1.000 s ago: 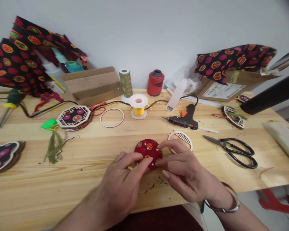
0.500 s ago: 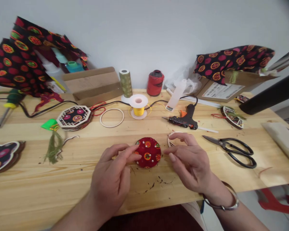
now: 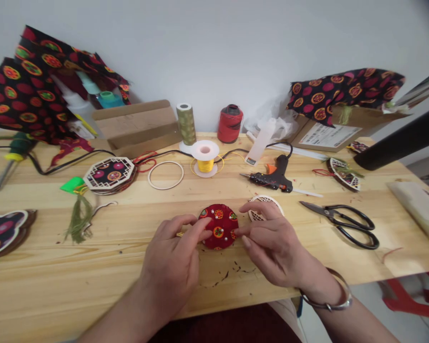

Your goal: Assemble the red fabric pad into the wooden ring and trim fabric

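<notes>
Fingers [image 3: 193, 233] of the left hand [image 3: 171, 262] are pinched on the red fabric disc [image 3: 219, 224] at its left rim. Right hand [image 3: 280, 252]: loosely spread, gripping nothing, one fingertip at the disc's right rim; I can't tell touching or just beside. So the disc sits between both hands, right of the left fingers, left of the right ones. Left is nearer, overlapping it. Round, so I get no long axis; beaded face up. Can't tell if it's flat on the surface [image 3: 93, 267] or slightly lifted.

Room: fretwork piece [image 3: 256, 216] is tight, partly behind the right hand. Scissors [image 3: 331, 213] well right, glue gun [image 3: 271, 180] beyond. Near side I see bare wood, dark scraps [image 3: 227, 275], then the edge.
</notes>
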A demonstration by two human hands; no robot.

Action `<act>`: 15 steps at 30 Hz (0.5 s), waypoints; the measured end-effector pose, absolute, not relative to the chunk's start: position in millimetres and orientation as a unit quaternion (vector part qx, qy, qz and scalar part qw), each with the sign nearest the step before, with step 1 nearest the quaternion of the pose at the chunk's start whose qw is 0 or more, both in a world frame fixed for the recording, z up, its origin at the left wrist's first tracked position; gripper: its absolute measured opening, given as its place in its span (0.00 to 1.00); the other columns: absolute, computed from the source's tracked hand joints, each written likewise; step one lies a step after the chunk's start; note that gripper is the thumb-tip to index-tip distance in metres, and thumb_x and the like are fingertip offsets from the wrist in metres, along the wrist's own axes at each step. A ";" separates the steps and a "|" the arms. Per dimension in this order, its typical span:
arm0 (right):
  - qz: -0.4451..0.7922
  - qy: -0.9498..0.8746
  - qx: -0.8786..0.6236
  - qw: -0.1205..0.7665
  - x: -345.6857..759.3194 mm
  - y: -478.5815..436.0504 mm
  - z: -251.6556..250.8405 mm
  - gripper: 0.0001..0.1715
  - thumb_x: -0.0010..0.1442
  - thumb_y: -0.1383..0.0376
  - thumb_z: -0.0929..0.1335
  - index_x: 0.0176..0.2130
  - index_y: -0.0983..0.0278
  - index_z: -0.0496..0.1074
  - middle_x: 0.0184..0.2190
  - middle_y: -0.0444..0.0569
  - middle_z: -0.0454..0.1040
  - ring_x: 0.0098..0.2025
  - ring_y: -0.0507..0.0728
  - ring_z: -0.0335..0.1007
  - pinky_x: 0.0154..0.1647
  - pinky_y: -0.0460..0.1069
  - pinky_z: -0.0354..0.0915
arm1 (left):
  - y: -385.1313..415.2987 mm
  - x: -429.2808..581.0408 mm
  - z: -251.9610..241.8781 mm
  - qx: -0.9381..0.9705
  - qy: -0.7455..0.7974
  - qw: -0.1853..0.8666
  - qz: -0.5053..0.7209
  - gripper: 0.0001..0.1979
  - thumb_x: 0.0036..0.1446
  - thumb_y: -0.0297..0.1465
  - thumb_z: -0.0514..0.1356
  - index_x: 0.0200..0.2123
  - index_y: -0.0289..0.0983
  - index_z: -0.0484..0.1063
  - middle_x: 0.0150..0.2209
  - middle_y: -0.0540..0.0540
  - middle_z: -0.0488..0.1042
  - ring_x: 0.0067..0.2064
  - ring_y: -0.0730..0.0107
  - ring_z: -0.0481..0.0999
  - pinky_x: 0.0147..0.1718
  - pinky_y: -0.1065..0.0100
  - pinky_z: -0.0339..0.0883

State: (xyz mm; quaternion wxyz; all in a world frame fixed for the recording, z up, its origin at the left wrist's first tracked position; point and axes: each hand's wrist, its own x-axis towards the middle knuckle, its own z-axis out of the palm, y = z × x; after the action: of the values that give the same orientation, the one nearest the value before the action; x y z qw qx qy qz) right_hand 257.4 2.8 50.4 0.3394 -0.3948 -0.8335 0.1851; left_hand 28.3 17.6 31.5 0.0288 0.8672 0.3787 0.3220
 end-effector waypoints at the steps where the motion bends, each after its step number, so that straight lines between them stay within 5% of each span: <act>1: 0.186 -0.831 -0.392 0.348 257.2 2.9 50.7 0.14 0.58 0.73 0.64 0.23 0.60 0.63 0.23 0.45 0.74 0.41 0.60 0.70 0.54 0.63 0.61 | 17.3 27.7 32.2 0.865 0.382 0.037 0.324 0.25 0.55 0.16 0.49 0.55 0.36 0.63 0.36 0.52 0.82 0.45 0.59 0.72 0.43 0.60 0.67; 4: 0.163 -0.801 -0.412 0.403 257.4 4.6 49.4 0.12 0.59 0.74 0.64 0.28 0.60 0.65 0.29 0.46 0.77 0.36 0.57 0.69 0.52 0.61 0.62 | 15.4 25.9 35.5 0.852 0.393 0.061 0.341 0.24 0.56 0.16 0.49 0.55 0.35 0.64 0.40 0.48 0.81 0.46 0.61 0.71 0.45 0.61 0.67; 7: 0.110 -0.771 -0.462 0.424 258.0 7.9 45.3 0.08 0.60 0.73 0.66 0.33 0.60 0.67 0.35 0.48 0.77 0.42 0.59 0.67 0.50 0.60 0.62 | 12.7 26.1 39.1 0.855 0.370 0.075 0.357 0.24 0.55 0.16 0.51 0.54 0.35 0.66 0.45 0.43 0.78 0.49 0.60 0.69 0.48 0.57 0.66; 15: 0.125 -0.825 -0.463 0.300 258.9 8.2 39.5 0.07 0.64 0.68 0.66 0.37 0.59 0.74 0.35 0.48 0.71 0.44 0.60 0.58 0.49 0.58 0.60 | 5.9 34.3 44.8 0.912 0.307 0.127 0.241 0.23 0.56 0.23 0.57 0.55 0.39 0.68 0.57 0.41 0.70 0.57 0.45 0.57 0.52 0.41 0.55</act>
State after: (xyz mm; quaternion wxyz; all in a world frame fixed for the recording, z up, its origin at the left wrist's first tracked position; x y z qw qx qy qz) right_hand 258.9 8.2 39.5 0.3003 -0.4628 -0.8247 0.1248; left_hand 34.3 5.9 44.8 0.1271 0.9118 0.3072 0.2409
